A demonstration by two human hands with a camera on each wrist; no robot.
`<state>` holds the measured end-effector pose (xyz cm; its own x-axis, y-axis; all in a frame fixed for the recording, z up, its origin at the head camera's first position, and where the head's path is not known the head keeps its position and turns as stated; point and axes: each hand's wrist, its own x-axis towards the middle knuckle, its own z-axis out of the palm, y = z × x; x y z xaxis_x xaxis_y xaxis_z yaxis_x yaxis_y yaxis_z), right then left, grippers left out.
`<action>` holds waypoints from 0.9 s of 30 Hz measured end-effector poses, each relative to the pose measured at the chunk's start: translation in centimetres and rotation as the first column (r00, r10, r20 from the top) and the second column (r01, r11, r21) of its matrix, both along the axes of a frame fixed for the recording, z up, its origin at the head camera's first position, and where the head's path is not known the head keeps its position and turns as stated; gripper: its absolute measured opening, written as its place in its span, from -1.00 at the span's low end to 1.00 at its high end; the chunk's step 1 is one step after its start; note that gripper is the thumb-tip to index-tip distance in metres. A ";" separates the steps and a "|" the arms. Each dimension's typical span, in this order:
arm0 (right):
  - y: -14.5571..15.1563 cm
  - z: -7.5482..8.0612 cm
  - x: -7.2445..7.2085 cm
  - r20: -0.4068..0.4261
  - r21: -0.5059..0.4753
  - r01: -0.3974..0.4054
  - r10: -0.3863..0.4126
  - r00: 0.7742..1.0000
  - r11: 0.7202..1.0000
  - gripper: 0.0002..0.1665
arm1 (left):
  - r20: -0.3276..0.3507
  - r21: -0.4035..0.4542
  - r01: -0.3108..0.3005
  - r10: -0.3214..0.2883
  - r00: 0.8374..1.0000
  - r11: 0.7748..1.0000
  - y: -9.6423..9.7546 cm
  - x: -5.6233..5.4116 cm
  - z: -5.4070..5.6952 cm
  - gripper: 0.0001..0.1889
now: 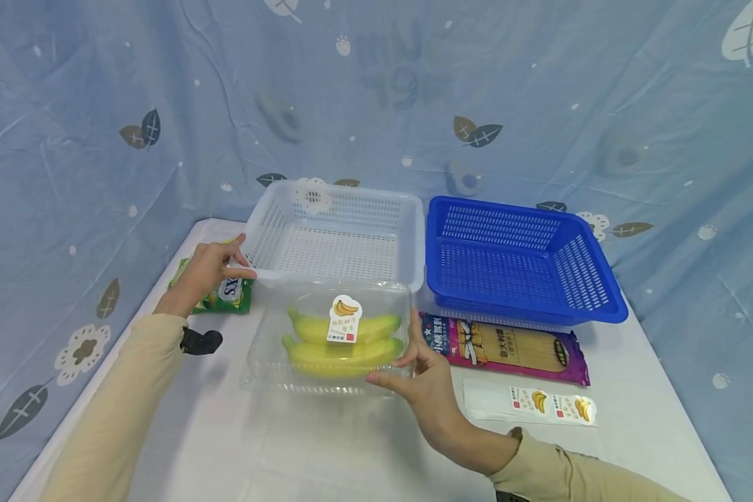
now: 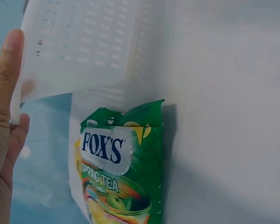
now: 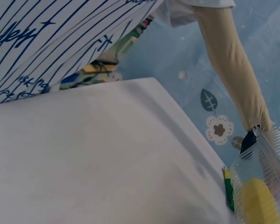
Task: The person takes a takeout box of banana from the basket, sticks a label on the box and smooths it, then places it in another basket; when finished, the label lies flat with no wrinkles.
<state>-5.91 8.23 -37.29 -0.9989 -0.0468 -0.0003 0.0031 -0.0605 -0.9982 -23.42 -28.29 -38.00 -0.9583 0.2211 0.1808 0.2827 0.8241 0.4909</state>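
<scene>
My right hand grips the right side of a clear plastic box, which is tilted in front of the white basket. Inside the box lie two yellow bananas, and a banana sticker is on its lid. With my left hand I pinch the rim of the white basket at its front left corner. The left wrist view shows the fingers on that rim. Below that hand sits a green FOX'S candy bag, partly covered by it in the head view.
A blue basket stands right of the white one. In front of it lie a purple pack of spaghetti and a strip of banana stickers. Blue patterned cloth surrounds the white table.
</scene>
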 end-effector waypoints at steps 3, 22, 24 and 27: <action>0.0 0.6 -0.3 0.010 -0.022 -0.010 0.010 1.000 1.000 -0.60 | 0.004 0.000 -0.001 0.001 1.000 1.000 0.0 -0.1 0.0 -0.74; 0.2 4.4 -2.2 0.115 -0.087 0.000 0.010 0.993 0.996 -0.66 | 0.039 -0.012 -0.017 0.018 0.999 1.000 0.2 0.0 0.1 -0.79; 0.2 4.6 -2.5 0.109 -0.077 -0.001 0.010 0.994 0.997 -0.66 | 0.040 -0.017 -0.022 0.023 0.999 1.000 0.2 0.0 0.1 -0.78; 0.2 5.0 -2.9 0.103 -0.057 0.001 0.005 0.995 0.998 -0.66 | 0.038 -0.018 -0.032 0.033 0.999 0.999 0.4 0.0 0.2 -0.78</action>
<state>-8.85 8.42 -32.31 -0.9936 -0.0513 -0.1005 0.1059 -0.1171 -0.9875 -23.38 -27.93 -37.82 -0.9712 0.1926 0.1406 0.2372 0.8410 0.4862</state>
